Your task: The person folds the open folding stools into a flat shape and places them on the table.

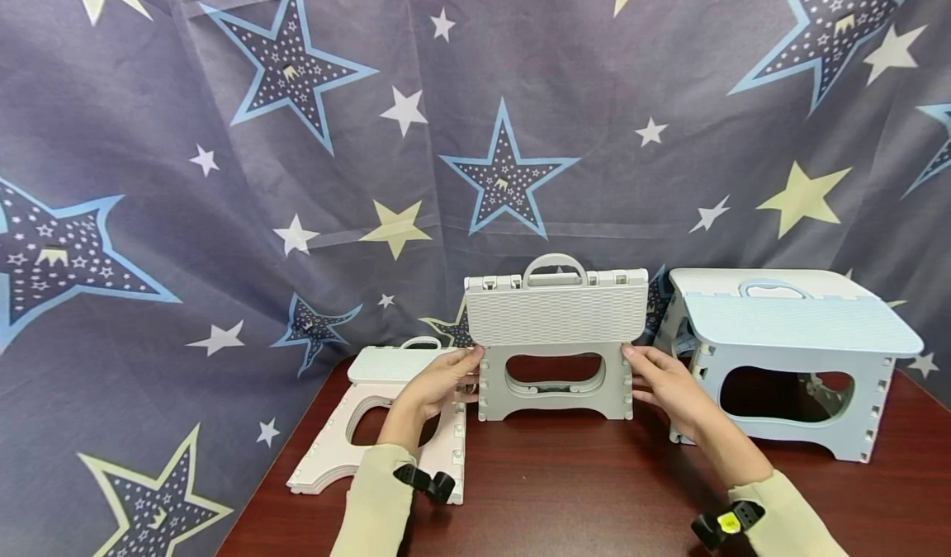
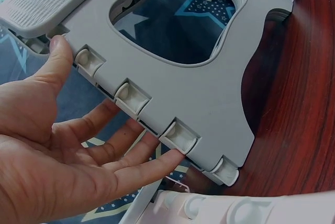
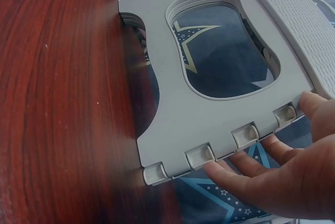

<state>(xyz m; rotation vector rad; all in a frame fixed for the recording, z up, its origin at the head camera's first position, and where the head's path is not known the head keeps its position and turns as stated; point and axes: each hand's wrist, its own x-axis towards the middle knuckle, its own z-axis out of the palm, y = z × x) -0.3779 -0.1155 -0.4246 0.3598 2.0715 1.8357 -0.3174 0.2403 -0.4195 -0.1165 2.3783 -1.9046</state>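
Note:
A grey folding stool (image 1: 557, 318), folded nearly flat, stands upright on the table between my hands, its handle loop on top. Its textured seat panel hangs over the upper part of a leg panel with a large oval cutout. My left hand (image 1: 440, 382) grips the left hinged edge, thumb (image 2: 58, 59) just under the seat panel and fingers spread along the edge. At the opposite edge my right hand (image 1: 669, 379) holds the stool the same way, its thumb (image 3: 313, 106) near the seat panel and fingertips at the hinge knuckles.
A pale pink folding stool (image 1: 334, 450) lies folded at the left, under my left forearm. To the right stands an unfolded light blue and white stool (image 1: 802, 326), close to my right hand. Behind the dark red wooden table (image 1: 550, 483) hangs a star-patterned curtain (image 1: 587, 70).

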